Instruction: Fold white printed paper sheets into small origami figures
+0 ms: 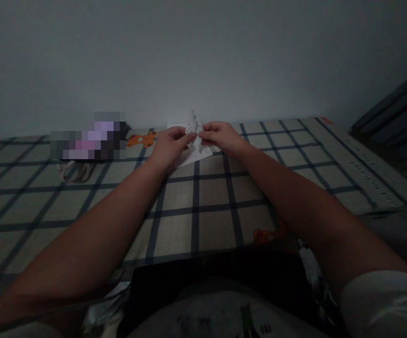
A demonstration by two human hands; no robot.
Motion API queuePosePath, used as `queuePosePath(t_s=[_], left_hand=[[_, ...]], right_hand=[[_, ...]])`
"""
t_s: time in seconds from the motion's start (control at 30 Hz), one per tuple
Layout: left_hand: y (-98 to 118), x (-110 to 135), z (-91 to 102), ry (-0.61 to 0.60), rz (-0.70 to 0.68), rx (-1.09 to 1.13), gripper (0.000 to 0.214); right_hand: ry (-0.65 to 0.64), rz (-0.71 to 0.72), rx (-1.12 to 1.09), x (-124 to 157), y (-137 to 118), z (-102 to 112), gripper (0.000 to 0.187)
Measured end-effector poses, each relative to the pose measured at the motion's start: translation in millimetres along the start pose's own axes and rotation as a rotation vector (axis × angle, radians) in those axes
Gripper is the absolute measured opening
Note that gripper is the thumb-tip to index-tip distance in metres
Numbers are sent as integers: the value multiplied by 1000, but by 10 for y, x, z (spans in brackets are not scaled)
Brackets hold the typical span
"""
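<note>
Both hands meet near the far side of the checked cloth, over a piece of folded paper (193,126) with dark print on it. My left hand (172,144) pinches the paper's left side, thumb in front. From the right, my right hand (224,137) pinches it between thumb and fingers. The thumb tips nearly touch at the middle. A narrow point of the paper rises above the fingers. Under the hands lies a flat white printed sheet (194,157); whether it is joined to the folded piece I cannot tell.
A blue-lined checked cloth (210,192) with bear prints covers the surface. To the left sits a pixelated purple and dark object (94,138) with a pale strap loop (74,172). A plain wall (203,56) stands behind. Dark slanted folds (393,108) show at right.
</note>
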State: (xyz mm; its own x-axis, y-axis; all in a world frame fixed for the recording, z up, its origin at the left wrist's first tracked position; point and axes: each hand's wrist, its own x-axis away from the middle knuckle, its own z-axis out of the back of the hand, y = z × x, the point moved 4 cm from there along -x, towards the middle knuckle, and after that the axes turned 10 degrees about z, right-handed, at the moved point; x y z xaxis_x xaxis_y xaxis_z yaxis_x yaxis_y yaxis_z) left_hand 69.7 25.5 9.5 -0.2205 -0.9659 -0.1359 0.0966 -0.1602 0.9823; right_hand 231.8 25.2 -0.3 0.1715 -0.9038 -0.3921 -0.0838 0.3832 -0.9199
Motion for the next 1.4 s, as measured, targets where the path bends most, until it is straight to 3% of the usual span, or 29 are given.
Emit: queuePosePath(t_s=[0.13, 0.3, 0.47, 0.53, 0.83, 1.03, 1.4], left_hand=[[-33, -25, -14, -16, -20, 56, 23], [-133, -95, -21, -59, 36, 232, 49], [-172, -106, -93, -236, 273, 420, 22], [-132, -79, -97, -222, 298, 462, 21], [-51, -11, -43, -81, 226, 305, 49], [-117, -78, -2, -60, 229, 264, 57], [-80, -43, -25, -65, 277, 318, 66]], right_hand=[[35, 121, 163, -27, -38, 35, 11], [102, 404, 465, -21, -197, 94, 14], [60, 497, 640, 17, -245, 90, 16], [18, 510, 657, 24, -222, 72, 17], [-50, 410, 605, 72, -251, 12, 14], [-136, 202, 324, 63, -83, -32, 16], [-199, 195, 332, 64, -114, 4, 17]])
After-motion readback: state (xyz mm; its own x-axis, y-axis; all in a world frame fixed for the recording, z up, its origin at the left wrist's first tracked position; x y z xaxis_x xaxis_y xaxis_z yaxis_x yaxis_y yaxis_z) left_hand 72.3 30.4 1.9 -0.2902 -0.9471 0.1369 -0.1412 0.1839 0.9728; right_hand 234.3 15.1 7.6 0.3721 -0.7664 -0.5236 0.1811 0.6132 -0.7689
